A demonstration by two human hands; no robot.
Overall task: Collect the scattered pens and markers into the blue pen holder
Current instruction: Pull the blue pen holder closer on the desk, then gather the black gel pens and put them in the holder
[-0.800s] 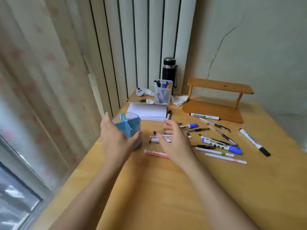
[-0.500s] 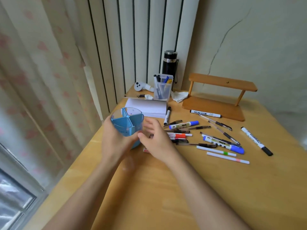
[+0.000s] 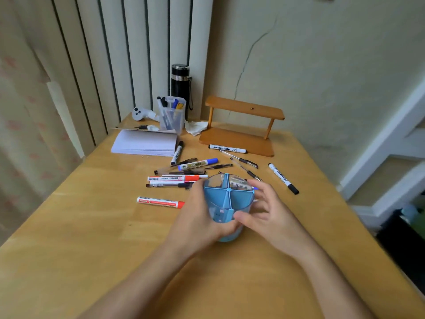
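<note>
The blue pen holder point(image 3: 227, 199), round with divided compartments that look empty, sits between both my hands near the table's middle. My left hand point(image 3: 197, 215) wraps its left side. My right hand point(image 3: 264, 210) grips its right side, thumb on the front wall. Beyond it lie scattered pens and markers: a red-capped marker point(image 3: 161, 202) alone at the left, two red-and-white markers point(image 3: 177, 178), a blue-capped marker point(image 3: 197, 164), black pens point(image 3: 243, 160), and a black-capped white marker point(image 3: 283, 178) at the right. Some pens are hidden behind the holder.
A wooden shelf stand point(image 3: 241, 127) with a marker point(image 3: 227, 148) on its base stands at the back. A clear cup of pens point(image 3: 172, 115), a black flask point(image 3: 180, 85), a white controller point(image 3: 141, 113) and a paper stack point(image 3: 145, 142) fill the back left. The table's right edge drops off.
Both hands have carried the blue holder from the left edge of the table rightward and nearer, to in front of the pens. The camera has tilted down and to the right.
</note>
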